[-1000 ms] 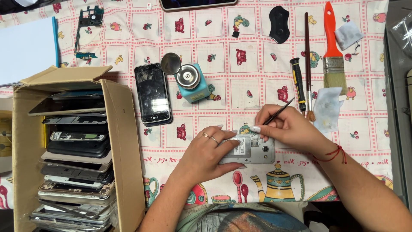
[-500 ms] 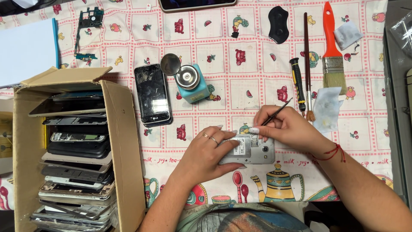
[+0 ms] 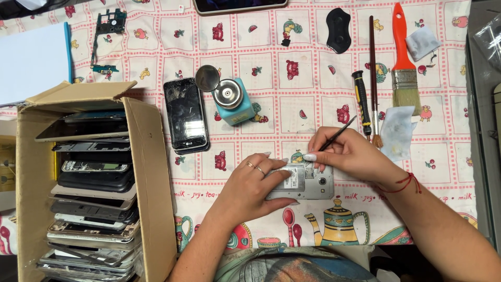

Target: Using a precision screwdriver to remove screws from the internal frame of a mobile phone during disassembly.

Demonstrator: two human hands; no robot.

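A grey opened phone body [image 3: 308,184] lies on the patterned tablecloth [image 3: 271,109] near the front edge. My left hand [image 3: 250,185] rests on its left half and pins it down. My right hand [image 3: 349,154] holds thin black tweezers [image 3: 338,133] like a pen, their tip down at the phone's top edge near the middle. The tip itself is hidden behind my fingers.
A cardboard box [image 3: 94,183] at left holds several stacked phones. A cracked black phone [image 3: 186,115], a blue pump bottle [image 3: 235,102] with round lid, a screwdriver [image 3: 361,102], a thin brush [image 3: 373,78], an orange-handled paintbrush [image 3: 404,68], cloths and a circuit board [image 3: 107,31] lie around.
My right hand with the tweezers has shifted slightly along the phone's top edge. The left hand stays put on the phone.
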